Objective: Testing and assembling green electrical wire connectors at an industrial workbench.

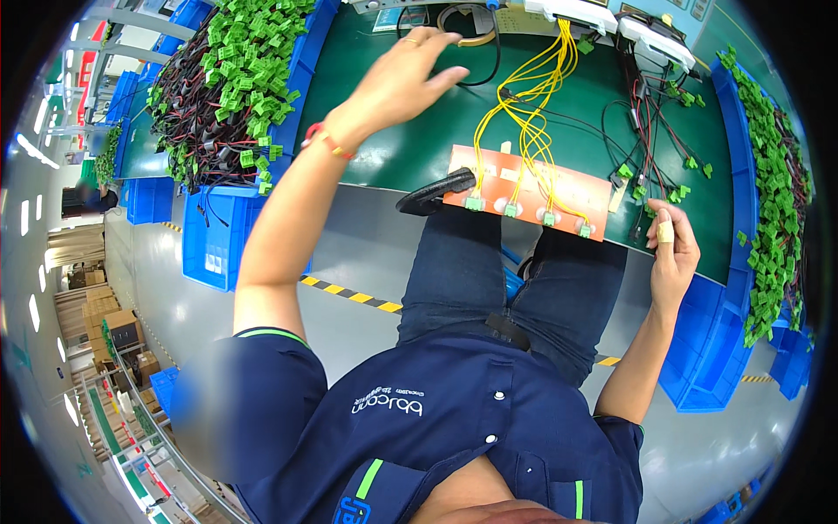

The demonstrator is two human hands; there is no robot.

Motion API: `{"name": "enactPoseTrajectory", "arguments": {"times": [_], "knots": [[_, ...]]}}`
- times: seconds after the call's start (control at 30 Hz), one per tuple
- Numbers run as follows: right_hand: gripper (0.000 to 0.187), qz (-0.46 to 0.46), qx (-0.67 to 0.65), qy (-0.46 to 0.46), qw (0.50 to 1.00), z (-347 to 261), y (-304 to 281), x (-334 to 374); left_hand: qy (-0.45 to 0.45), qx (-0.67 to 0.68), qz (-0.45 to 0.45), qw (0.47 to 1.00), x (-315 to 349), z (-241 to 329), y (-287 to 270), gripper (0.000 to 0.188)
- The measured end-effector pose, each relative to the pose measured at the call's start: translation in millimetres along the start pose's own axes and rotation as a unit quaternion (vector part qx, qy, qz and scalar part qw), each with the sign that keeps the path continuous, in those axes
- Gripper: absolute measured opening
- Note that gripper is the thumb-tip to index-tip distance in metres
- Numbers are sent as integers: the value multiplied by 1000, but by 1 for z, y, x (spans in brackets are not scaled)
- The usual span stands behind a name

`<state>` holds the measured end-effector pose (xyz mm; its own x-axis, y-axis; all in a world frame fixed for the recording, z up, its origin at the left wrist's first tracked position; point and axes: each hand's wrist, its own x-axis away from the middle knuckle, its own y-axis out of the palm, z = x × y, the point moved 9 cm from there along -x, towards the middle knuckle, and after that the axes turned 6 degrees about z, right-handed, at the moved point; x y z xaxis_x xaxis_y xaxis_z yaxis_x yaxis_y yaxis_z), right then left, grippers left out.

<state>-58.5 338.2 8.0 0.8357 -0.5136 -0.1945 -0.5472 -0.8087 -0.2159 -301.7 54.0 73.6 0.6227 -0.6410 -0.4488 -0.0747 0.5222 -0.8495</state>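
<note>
My left hand (406,79) is over the far part of the green table, fingers spread and nothing in them. Closest to it are a tape roll (478,39) and a black cable (497,61). At the table's right front edge is my right hand (674,253), its fingers curled, with a yellow wrap on one digit. Whatever is between those fingers is hidden. Beside it lie black and red wires (642,122) with green connectors (681,193). In front of me an orange board (580,194) carries several green connectors (511,209) joined to yellow wires (532,74).
A black curved handle (436,189) sits at the board's left end. White devices (655,39) stand along the table's (367,131) far side. Blue bins (292,131) heaped with green-ended cables (236,79) flank me left and right (768,201). Another blue bin (205,249) is lower left.
</note>
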Motion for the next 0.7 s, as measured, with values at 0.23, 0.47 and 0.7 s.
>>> {"name": "enactPoseTrajectory", "arguments": {"times": [0.23,0.47,0.7], "knots": [[19,-4,-26,-20,999,-5,-6,5,1,-65,52,997,-34,-13,48,24],[18,-16,-52,-27,998,-3,-6,5,35,37,130,990,-41,4,50,15],[17,-16,-58,-42,997,-8,-8,5,-60,5,155,986,-60,-47,51,26]]}}
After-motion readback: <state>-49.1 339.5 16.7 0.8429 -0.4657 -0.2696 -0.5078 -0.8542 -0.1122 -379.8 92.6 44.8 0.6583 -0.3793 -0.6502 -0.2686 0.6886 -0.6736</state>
